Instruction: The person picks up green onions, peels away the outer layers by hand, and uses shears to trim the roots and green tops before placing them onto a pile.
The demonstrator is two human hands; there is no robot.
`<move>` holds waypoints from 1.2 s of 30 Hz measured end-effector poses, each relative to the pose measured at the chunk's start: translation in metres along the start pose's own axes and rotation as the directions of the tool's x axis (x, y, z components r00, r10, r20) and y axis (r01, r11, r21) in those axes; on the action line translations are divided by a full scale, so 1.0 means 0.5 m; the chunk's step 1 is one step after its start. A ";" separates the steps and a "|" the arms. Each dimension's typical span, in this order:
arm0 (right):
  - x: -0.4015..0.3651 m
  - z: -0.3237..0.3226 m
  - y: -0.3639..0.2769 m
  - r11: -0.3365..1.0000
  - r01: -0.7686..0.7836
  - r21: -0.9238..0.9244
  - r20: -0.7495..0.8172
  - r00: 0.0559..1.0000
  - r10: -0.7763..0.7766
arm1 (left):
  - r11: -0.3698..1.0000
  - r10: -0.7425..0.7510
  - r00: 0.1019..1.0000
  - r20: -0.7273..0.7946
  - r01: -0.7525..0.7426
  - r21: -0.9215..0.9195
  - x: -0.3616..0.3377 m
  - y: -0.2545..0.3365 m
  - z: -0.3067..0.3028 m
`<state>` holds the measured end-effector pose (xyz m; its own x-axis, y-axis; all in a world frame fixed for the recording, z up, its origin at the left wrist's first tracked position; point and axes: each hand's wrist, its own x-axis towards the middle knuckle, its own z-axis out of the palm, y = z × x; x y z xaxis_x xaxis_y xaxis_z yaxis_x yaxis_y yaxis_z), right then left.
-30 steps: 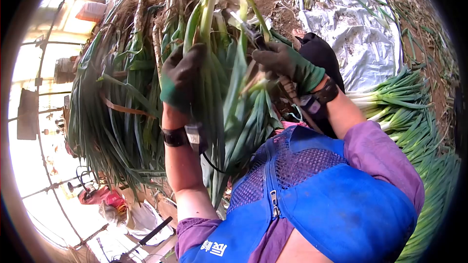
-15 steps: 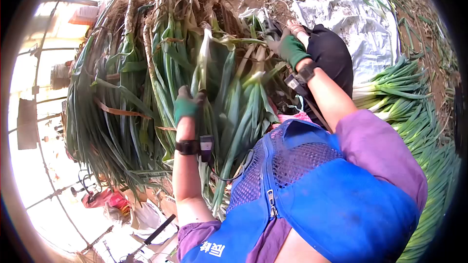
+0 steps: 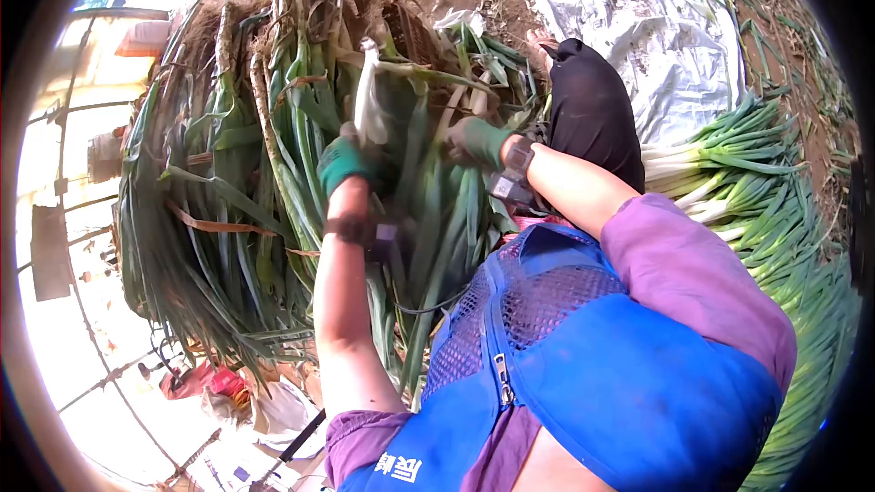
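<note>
My left hand [image 3: 350, 164], in a green glove with dark fingers, is closed around a green onion [image 3: 369, 105], whose bare white stem points up past the fingers. Its long green leaves hang below the grip. To the right of it, my right hand [image 3: 476, 140], gloved the same way, hovers over the leaves with its fingers toward the onion; they are blurred. Under both hands lies a big heap of untrimmed green onions [image 3: 246, 191], with roots and dry brown leaves at its far end.
On the right, cleaned green onions [image 3: 729, 173] lie in a long row with white stems inward. A white sheet [image 3: 674, 46] covers the soil beyond my dark-clothed knee [image 3: 597, 109]. At lower left are a red bag [image 3: 214, 380] and a pale sack [image 3: 287, 415].
My right hand has swung left and down, from beside my knee toward my left hand. My left hand has risen slightly with the green onion.
</note>
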<state>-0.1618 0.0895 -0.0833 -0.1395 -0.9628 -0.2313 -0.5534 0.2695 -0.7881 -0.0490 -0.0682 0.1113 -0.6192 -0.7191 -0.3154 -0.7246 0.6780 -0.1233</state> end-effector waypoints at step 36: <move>-0.128 -0.243 -0.404 0.598 0.425 0.679 -0.465 0.880 -0.097 | -0.201 0.227 0.974 -0.008 0.038 -0.979 -0.099 -0.153 -0.133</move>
<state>-0.1410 0.0947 0.1602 -0.4512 -0.8816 0.1384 0.1674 -0.2359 -0.9573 0.0170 -0.0943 0.1988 -0.7702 -0.5474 -0.3272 -0.1743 -0.3129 0.9337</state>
